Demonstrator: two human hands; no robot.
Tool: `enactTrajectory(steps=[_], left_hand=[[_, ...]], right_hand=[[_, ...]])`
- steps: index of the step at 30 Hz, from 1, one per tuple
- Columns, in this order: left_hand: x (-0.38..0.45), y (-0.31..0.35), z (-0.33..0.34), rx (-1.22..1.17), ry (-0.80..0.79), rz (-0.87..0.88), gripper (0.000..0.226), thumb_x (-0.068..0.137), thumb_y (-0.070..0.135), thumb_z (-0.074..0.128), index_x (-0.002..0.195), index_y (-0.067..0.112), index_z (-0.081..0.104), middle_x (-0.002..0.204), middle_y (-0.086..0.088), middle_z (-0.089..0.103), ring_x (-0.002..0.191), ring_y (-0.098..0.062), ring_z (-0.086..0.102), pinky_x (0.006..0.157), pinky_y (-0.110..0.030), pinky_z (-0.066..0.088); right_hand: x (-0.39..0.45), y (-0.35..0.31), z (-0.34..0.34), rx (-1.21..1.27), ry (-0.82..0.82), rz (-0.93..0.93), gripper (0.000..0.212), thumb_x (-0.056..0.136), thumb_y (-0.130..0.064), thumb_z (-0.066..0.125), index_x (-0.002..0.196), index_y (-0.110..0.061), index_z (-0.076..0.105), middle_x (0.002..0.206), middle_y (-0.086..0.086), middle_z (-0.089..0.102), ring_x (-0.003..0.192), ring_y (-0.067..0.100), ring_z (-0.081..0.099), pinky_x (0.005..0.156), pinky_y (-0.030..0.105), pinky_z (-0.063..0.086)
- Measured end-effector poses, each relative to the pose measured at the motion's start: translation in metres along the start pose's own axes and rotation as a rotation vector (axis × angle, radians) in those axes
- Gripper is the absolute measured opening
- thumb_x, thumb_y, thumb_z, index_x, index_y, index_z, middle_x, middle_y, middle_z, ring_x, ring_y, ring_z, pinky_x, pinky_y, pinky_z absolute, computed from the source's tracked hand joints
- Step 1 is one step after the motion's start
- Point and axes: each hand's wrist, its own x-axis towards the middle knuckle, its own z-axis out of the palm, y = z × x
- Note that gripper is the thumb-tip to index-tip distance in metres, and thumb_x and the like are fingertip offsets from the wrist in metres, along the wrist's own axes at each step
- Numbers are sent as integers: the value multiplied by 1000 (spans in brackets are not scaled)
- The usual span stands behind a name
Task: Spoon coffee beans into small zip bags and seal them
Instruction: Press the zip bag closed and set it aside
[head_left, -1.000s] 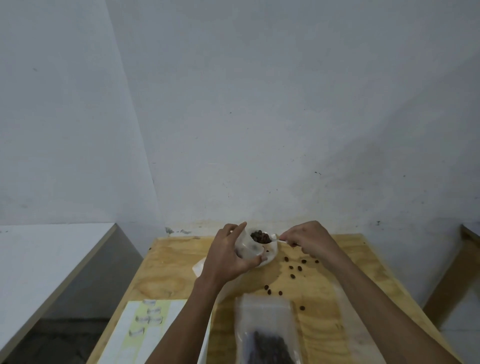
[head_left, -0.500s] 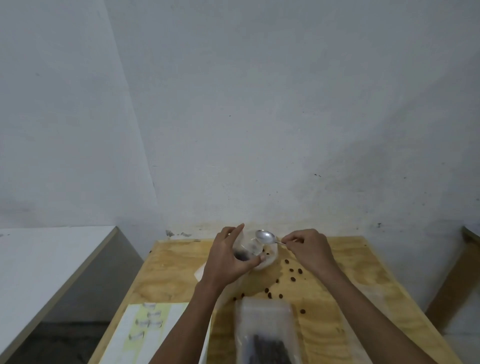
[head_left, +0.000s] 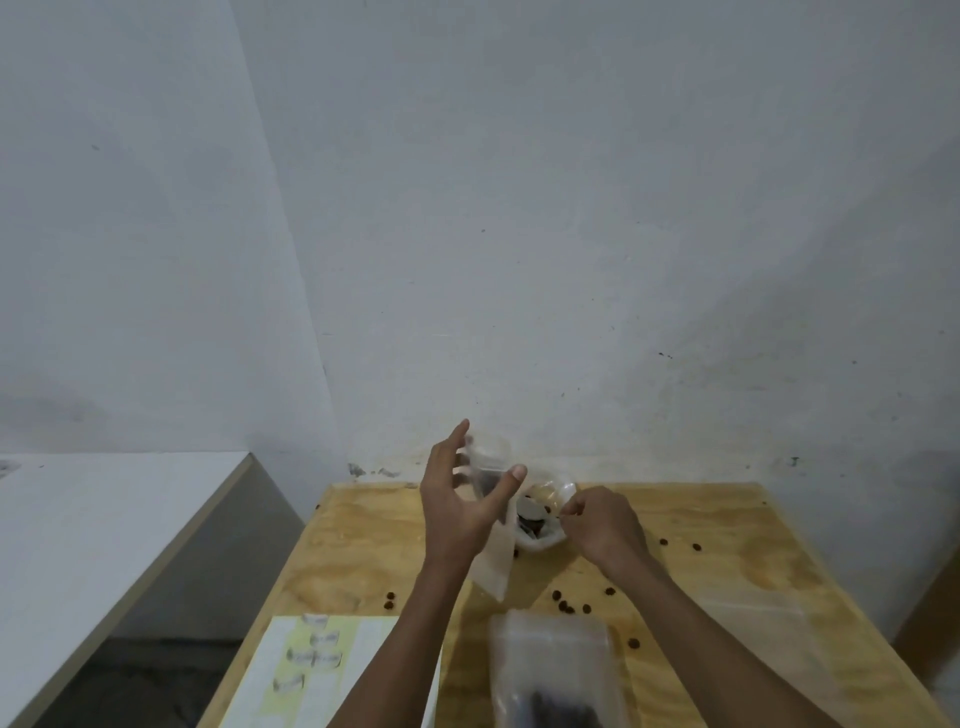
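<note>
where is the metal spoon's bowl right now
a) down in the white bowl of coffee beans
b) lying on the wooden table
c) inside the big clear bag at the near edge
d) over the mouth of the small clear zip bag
a: the right hand pinches the handle and the metal spoon sits tipped inside the white bowl, while the left hand holds the small clear zip bag up beside it.

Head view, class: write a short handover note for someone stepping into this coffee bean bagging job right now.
Left hand: holds a small zip bag up between thumb and fingers; dark beans show inside, top unsealed.
Right hand: pinches the spoon, its bowl down in the white bowl of beans.
Large bag of beans lies near the front edge of the table; loose beans are scattered on the wood.
Done: some beans in the bag. Left: top up if needed, seal, fill more bags, gather spills.
</note>
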Motion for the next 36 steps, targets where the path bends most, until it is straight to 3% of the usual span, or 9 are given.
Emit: enactTrajectory(steps=[7, 10, 14, 17, 20, 23, 25, 30, 36], left_hand=[[-4, 6, 4, -109, 99, -55, 88, 66, 58, 86, 143, 28, 55, 132, 17, 60, 119, -5, 61, 89, -27, 57], [-2, 8, 7, -126, 96, -94, 89, 66, 61, 86, 143, 29, 54, 134, 13, 59, 120, -7, 60, 90, -29, 57], [3, 23, 13, -167, 67, -161, 85, 74, 65, 81, 143, 23, 56, 134, 8, 59, 118, -3, 60, 83, -17, 54], [9, 32, 11, -232, 13, -223, 67, 85, 61, 68, 138, 21, 63, 133, 3, 66, 114, -6, 65, 84, -15, 55], [12, 41, 1, -304, -2, -217, 60, 88, 62, 67, 131, 20, 68, 116, 4, 74, 108, -12, 70, 97, -43, 59], [13, 52, -8, -308, -82, -136, 33, 94, 24, 75, 127, 24, 70, 85, -13, 69, 86, -21, 67, 91, -54, 57], [13, 63, -12, -309, -93, -89, 31, 94, 13, 74, 121, 26, 71, 82, -31, 57, 78, -27, 58, 85, -60, 55], [3, 98, -15, -393, -98, -60, 32, 92, 4, 74, 120, 18, 70, 70, -17, 59, 73, -24, 61, 80, -48, 58], [-15, 132, -19, -435, -137, -16, 24, 93, 6, 73, 116, 10, 66, 88, -24, 71, 76, -34, 75, 71, -44, 61]], right_hand=[[-8, 1, -19, 241, 41, -184, 18, 93, -16, 70, 106, -26, 77, 107, -14, 70, 101, 9, 67, 81, 25, 55], [-15, -9, -35, 592, -138, -354, 40, 88, 2, 67, 111, -29, 76, 107, -10, 76, 105, 8, 70, 90, 27, 59], [-32, -32, -53, 755, -273, -479, 29, 87, -13, 79, 115, -21, 75, 104, -6, 79, 98, 10, 74, 82, 27, 62], [-39, -41, -57, 792, -136, -439, 19, 89, -17, 79, 104, -27, 72, 98, -6, 78, 93, 12, 75, 75, 28, 62], [-39, -40, -63, 767, 30, -371, 13, 93, -12, 72, 95, -25, 74, 94, -8, 76, 92, 11, 72, 81, 35, 62], [-45, -38, -75, 826, 62, -334, 12, 93, -12, 70, 93, -23, 75, 92, -5, 77, 92, 13, 73, 78, 33, 61], [-53, -39, -84, 890, 52, -355, 8, 92, -18, 73, 99, -21, 76, 96, -3, 77, 95, 13, 73, 79, 33, 61], [-75, -50, -104, 1055, 95, -347, 21, 89, -17, 78, 110, -15, 74, 94, 4, 79, 84, 17, 76, 72, 29, 62], [-95, -52, -119, 1059, 242, -448, 31, 91, -11, 76, 115, -28, 66, 77, 7, 75, 70, 18, 71, 62, 26, 57]])
